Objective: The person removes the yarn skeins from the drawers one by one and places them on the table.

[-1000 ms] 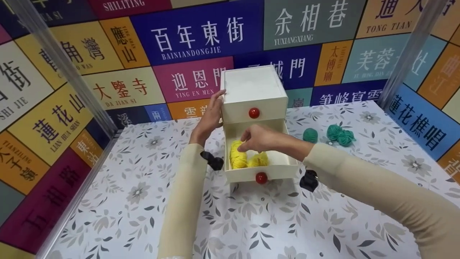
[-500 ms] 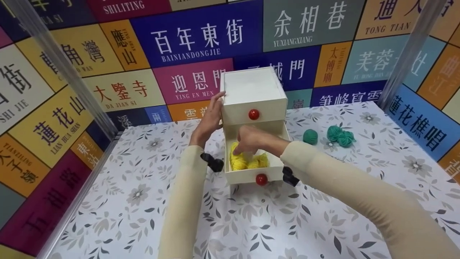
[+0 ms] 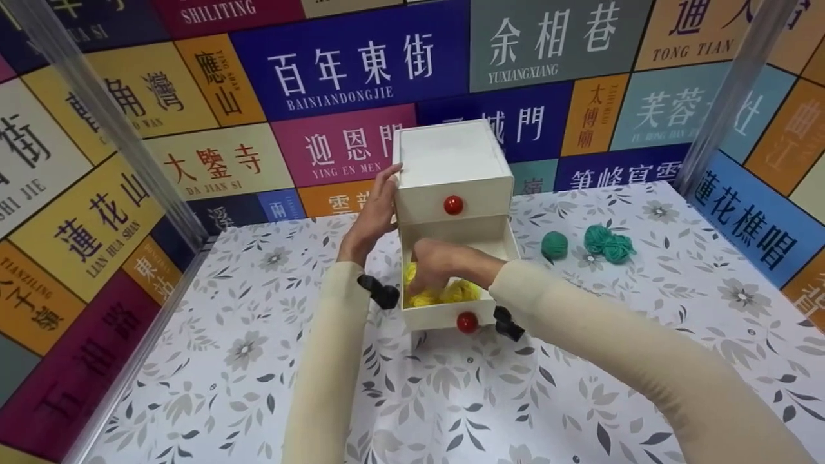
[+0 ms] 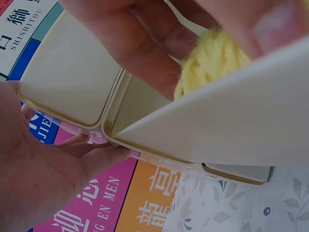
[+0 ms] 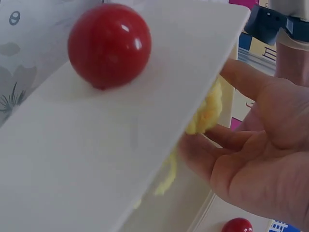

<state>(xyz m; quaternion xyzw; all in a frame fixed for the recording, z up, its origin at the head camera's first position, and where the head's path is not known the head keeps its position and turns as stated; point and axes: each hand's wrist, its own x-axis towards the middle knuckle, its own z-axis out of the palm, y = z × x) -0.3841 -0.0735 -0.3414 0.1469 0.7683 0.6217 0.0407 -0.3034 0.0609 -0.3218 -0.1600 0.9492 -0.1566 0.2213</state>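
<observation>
A small white chest of drawers (image 3: 448, 151) with red round knobs stands at the back of the table. Its lower drawer (image 3: 430, 318) is pulled out, and yellow yarn balls (image 3: 461, 291) lie inside. My right hand (image 3: 433, 265) reaches down into the drawer's left part. In the right wrist view, its thumb and fingers grip a yellow yarn ball (image 5: 208, 112); the drawer front hides part of it. My left hand (image 3: 372, 219) rests along the chest's left side, and its fingers (image 4: 108, 159) lie extended against that wall in the left wrist view.
To the right of the chest, green yarn balls (image 3: 554, 245) lie on the flowered tabletop (image 3: 258, 399). A wall of coloured sign panels (image 3: 348, 64) rises close behind. Clear corner posts (image 3: 722, 96) stand at both sides.
My right hand has moved left and lower into the open drawer, now covering much of the left yarn ball. My left hand stays on the chest's side.
</observation>
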